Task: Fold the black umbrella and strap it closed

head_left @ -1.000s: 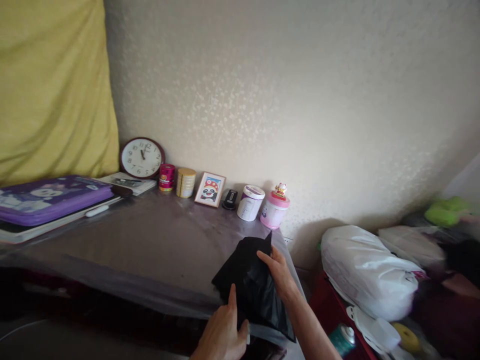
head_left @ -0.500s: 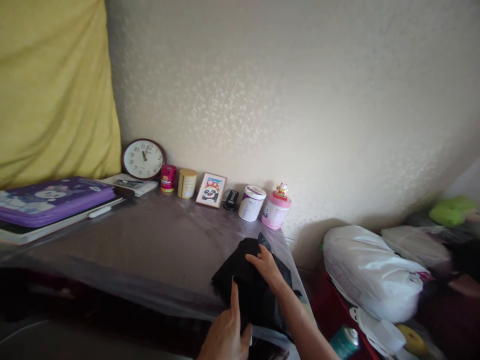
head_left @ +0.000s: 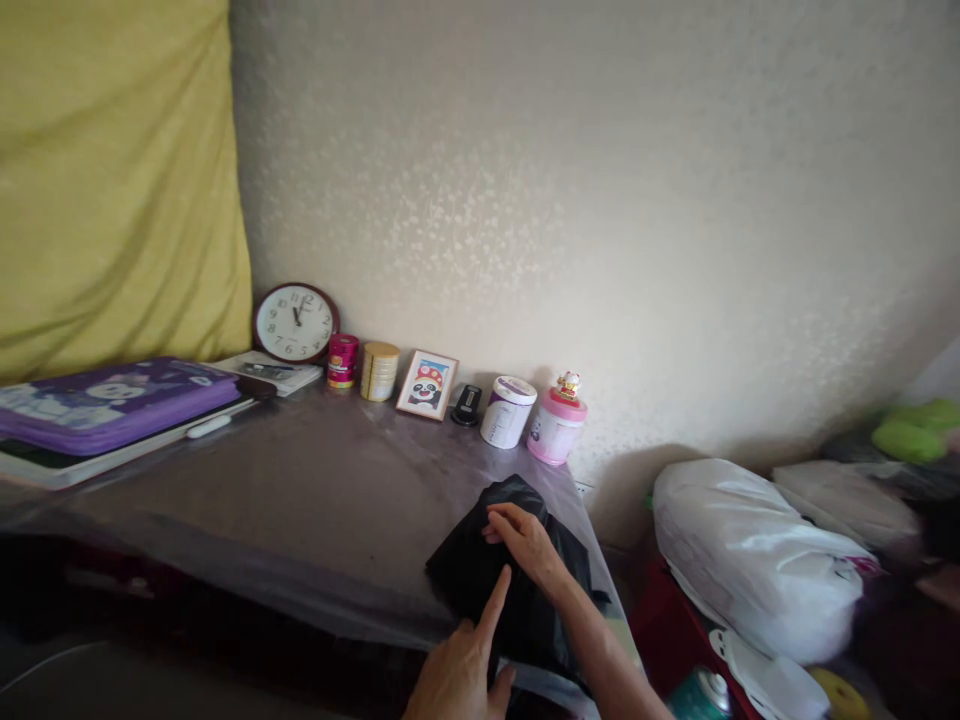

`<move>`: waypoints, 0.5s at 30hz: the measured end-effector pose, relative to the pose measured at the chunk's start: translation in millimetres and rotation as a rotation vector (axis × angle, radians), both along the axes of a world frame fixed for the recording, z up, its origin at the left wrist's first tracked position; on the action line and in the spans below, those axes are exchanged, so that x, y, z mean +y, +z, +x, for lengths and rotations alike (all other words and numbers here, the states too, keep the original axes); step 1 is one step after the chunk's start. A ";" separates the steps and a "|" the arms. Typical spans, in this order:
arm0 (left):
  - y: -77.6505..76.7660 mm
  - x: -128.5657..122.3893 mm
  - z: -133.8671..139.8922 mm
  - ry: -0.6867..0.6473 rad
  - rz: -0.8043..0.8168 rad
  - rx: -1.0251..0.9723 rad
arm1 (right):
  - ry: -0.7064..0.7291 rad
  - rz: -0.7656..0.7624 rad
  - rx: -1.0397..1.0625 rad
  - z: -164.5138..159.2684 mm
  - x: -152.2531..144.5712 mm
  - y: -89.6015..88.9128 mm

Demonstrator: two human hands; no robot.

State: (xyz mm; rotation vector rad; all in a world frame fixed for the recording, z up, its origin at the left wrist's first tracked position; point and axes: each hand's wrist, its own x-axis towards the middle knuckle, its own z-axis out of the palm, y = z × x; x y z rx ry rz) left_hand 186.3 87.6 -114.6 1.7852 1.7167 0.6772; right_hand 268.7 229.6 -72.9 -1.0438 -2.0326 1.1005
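Observation:
A black plastic bag (head_left: 469, 560) lies crumpled at the table's right front corner. My right hand (head_left: 529, 545) is over its upper part, fingers bent and drawn together against the black film. Lower down, my left hand (head_left: 459, 665) is at the bag's near edge with its index finger stretched out across the bag and its thumb apart. The left hand's other fingers are hidden from view.
Along the wall stand a clock (head_left: 296, 322), a pink can (head_left: 343, 362), a yellow-lidded can (head_left: 380, 372), a panda picture frame (head_left: 427, 385), a white tub (head_left: 508, 413) and a pink jar (head_left: 556, 428). A purple case (head_left: 120, 405) lies left; a white bag (head_left: 750, 550) sits right.
My right hand has shifted from the bag's raised upper flap down and slightly left; that flap no longer sticks up. My left index finger has moved up and right across the bag.

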 end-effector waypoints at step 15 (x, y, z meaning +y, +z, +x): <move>-6.7 6.1 2.0 0.062 -0.097 0.059 | 0.366 0.472 -0.297 -8.6 -36.7 6.4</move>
